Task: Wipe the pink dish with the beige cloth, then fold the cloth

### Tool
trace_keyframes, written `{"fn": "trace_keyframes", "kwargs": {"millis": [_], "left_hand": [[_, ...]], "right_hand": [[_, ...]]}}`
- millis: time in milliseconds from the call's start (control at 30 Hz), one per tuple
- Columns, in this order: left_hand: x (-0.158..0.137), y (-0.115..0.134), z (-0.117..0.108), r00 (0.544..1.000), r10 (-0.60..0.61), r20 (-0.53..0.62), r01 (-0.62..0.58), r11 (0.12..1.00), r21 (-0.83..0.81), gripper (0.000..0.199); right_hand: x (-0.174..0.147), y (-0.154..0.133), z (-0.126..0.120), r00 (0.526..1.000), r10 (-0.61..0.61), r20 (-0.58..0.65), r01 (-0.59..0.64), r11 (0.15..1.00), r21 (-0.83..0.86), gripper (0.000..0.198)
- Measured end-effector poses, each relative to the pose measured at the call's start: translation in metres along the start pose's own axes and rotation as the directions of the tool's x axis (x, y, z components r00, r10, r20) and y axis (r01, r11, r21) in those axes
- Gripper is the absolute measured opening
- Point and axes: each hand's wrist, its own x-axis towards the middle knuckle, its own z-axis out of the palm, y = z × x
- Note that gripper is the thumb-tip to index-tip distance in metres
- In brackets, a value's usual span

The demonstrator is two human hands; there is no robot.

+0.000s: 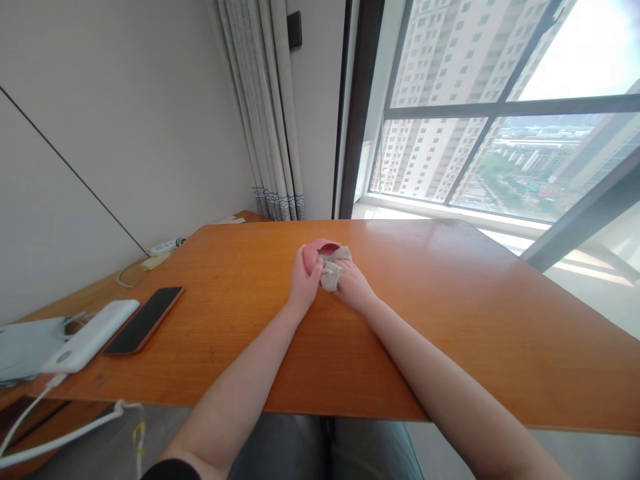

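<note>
Above the middle of the wooden table (240, 267), my left hand (303, 277) is closed around a pink rounded object (316, 249), which looks hollow with a dark opening facing me; I cannot tell its exact kind. My right hand (353, 283) grips a light grey cloth (331, 275), bunched against the near side of the pink object. Part of the cloth reaches up to the opening. My right fingertips are mostly hidden in the cloth's folds. Both hands are close together, almost touching.
On the table's left lie a dark phone (145, 321) and a white power bank (93, 335) with a cable. Pale blue-grey pouch-like item (30, 347) sits further left. A white power strip (165, 247) is by the wall. Curtain (273, 120) and window (475, 153) stand behind.
</note>
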Motion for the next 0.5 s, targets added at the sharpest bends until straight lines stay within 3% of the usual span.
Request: {"fn": "trace_keyframes", "kwargs": {"millis": [167,367,500], "left_hand": [[0.004,-0.005,-0.001,0.998,-0.059,0.027,0.059,0.998,-0.017,0.053],[-0.013,-0.008,0.023,0.967,-0.226,-0.119,0.189,0.946,-0.265,0.076],[-0.01,-0.009,0.021,0.972,-0.21,-0.101,0.178,0.95,-0.258,0.054]], "right_hand": [[0.0,0.003,-0.005,0.996,-0.006,0.091,0.014,0.996,-0.092,0.015],[-0.002,-0.008,0.002,0.998,0.054,0.015,-0.051,0.989,-0.138,0.019],[0.0,-0.016,0.003,0.998,0.058,0.013,-0.056,0.989,-0.138,0.018]]}}
